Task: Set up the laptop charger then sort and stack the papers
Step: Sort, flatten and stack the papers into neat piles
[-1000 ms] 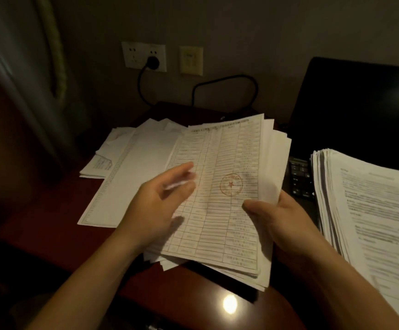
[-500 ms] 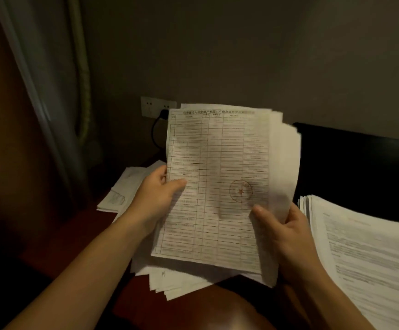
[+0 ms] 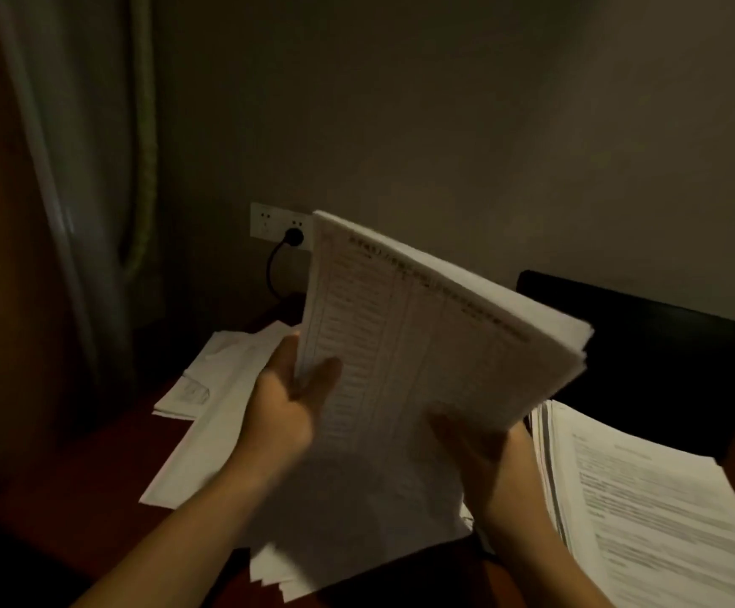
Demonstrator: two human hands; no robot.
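Papers [image 3: 423, 344] held up in both hands, tilted.
Fingers [image 3: 326, 375] of left hand [image 3: 286, 410] pinch the left edge, right hand [image 3: 488, 462] grips the bottom right; loose sheets [image 3: 225, 388] lie beneath on tabletop [image 3: 93, 476], thick stack [image 3: 642, 498] just beside.

In the middle of the frame a bundle of papers [image 3: 436, 344] stands tilted, printed table facing the camera; the left hand [image 3: 286, 410] grips its left edge, thumb on the front; the right hand [image 3: 488, 467] holds its lower right corner; loose sheets [image 3: 225, 388] lie at lower left on the desk [image 3: 93, 467]; a thick stack [image 3: 646, 511] sits lower right, before a dark laptop [image 3: 646, 344]; a black plug [image 3: 293, 236] sits in the wall socket [image 3: 269, 219].
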